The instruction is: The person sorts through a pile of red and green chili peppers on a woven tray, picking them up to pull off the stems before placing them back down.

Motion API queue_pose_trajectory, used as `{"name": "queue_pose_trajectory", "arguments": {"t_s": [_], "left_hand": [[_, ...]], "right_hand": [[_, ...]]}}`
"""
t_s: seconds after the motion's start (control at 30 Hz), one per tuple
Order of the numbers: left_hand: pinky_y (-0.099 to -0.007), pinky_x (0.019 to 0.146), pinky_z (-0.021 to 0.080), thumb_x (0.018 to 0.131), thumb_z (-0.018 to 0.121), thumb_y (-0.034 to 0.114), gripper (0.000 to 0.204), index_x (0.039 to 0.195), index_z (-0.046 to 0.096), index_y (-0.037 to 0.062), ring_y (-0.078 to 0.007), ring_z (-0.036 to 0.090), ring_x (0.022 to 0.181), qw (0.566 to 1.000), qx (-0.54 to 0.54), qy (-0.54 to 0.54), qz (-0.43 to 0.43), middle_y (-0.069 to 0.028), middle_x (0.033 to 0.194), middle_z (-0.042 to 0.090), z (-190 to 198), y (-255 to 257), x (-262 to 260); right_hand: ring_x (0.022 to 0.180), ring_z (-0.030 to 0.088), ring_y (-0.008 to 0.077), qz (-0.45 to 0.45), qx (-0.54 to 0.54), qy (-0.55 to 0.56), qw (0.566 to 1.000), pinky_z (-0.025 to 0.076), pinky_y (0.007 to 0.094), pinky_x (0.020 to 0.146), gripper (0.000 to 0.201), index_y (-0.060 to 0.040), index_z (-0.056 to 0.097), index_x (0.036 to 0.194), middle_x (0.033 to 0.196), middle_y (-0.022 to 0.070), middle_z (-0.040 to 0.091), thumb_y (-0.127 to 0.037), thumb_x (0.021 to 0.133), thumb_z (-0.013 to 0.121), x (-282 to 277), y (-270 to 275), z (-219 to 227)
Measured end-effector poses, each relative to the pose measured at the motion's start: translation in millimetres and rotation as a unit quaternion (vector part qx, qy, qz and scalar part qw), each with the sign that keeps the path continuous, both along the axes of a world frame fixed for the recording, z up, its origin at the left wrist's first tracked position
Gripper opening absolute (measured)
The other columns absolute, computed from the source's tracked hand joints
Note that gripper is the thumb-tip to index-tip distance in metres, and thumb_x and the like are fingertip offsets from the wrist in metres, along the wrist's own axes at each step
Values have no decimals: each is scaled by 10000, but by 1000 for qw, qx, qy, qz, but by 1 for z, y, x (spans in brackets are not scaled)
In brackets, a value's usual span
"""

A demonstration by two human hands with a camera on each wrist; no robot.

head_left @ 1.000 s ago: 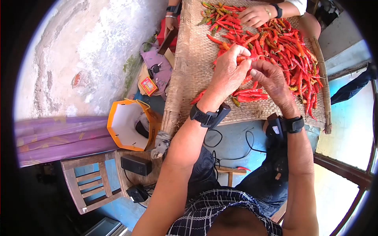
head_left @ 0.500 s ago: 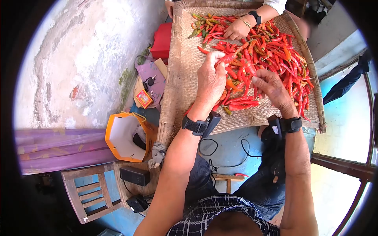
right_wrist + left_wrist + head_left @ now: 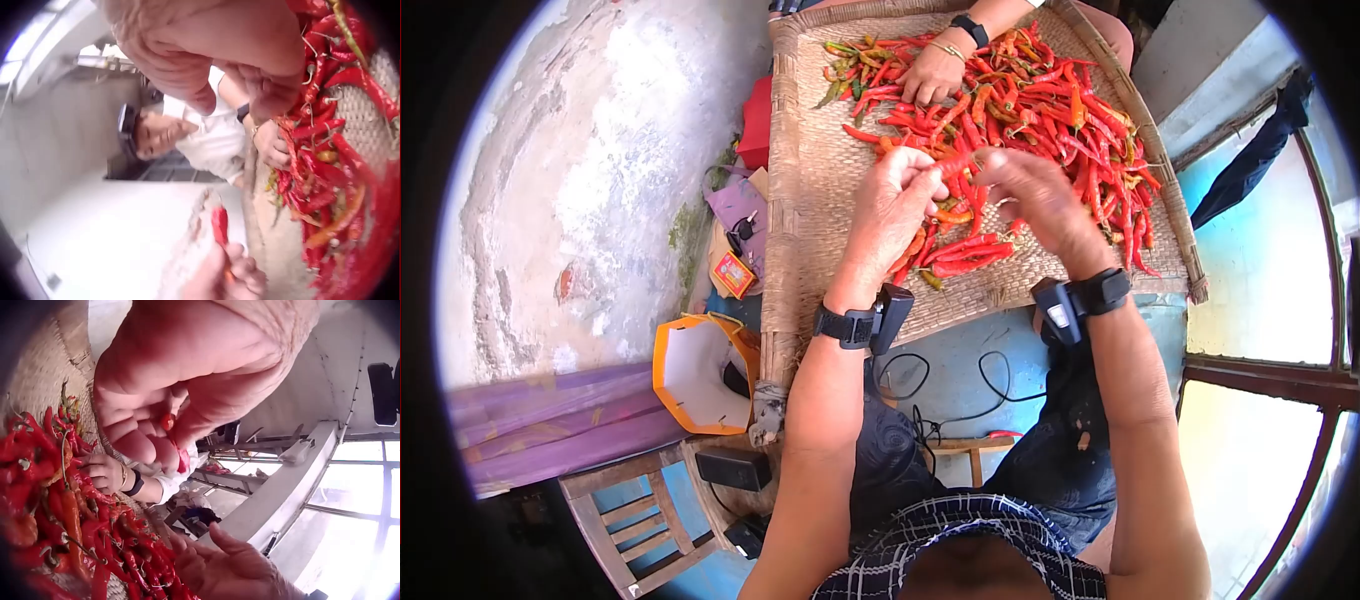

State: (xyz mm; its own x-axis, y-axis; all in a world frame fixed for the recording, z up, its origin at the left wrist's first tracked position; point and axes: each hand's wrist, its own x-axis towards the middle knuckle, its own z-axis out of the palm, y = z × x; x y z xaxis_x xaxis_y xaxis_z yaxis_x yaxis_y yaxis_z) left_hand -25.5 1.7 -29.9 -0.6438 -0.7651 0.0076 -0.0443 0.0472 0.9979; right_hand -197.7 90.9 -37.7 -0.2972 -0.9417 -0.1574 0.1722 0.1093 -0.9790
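Observation:
In the head view my left hand point(image 3: 885, 210) pinches a red chili point(image 3: 953, 166) between thumb and fingers, above a woven tray point(image 3: 815, 215). The right wrist view shows this chili point(image 3: 220, 224) pointing up out of the left hand point(image 3: 228, 272), its stem end free. Beside that end is my right hand point(image 3: 1045, 205), slightly blurred, with thumb and fingers apart; in the right wrist view the hand point(image 3: 212, 47) holds nothing. Below and beyond both hands lies a heap of red chilies point(image 3: 1055, 115). Several chilies point(image 3: 968, 256) lie nearer the tray's front edge.
Another person's hand point(image 3: 932, 76) rests among chilies at the tray's far side. Left of the tray are an orange-edged box point(image 3: 700, 375), a purple bag point(image 3: 735, 210) and a wooden chair point(image 3: 635, 510). Black cables point(image 3: 990, 400) lie below the front edge.
The head view has shifted, so the tray appears further left. My right hand has come closer to the chili in my left hand since half a second ago. The left hand still pinches a chili.

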Motion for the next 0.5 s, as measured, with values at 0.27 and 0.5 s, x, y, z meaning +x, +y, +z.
{"name": "queue_pose_trajectory", "arguments": {"t_s": [0.27, 0.5], "left_hand": [[-391, 691, 486, 832, 601, 198, 246, 998, 545, 25, -302, 623, 788, 969, -218, -115, -17, -175, 880, 629, -17, -4, -2], [-379, 862, 438, 815, 586, 216, 350, 1119, 530, 51, -311, 549, 1030, 882, -304, -340, -115, -145, 1104, 571, -10, 0, 7]], "right_hand": [[574, 513, 65, -49, -73, -38, 995, 420, 201, 491, 224, -12, 587, 923, 719, 20, 592, -231, 880, 596, 3, -15, 2], [614, 529, 96, -210, -114, -265, 934, 425, 210, 554, 227, -23, 560, 1006, 768, 50, 622, -224, 903, 554, -42, -14, 1]]}}
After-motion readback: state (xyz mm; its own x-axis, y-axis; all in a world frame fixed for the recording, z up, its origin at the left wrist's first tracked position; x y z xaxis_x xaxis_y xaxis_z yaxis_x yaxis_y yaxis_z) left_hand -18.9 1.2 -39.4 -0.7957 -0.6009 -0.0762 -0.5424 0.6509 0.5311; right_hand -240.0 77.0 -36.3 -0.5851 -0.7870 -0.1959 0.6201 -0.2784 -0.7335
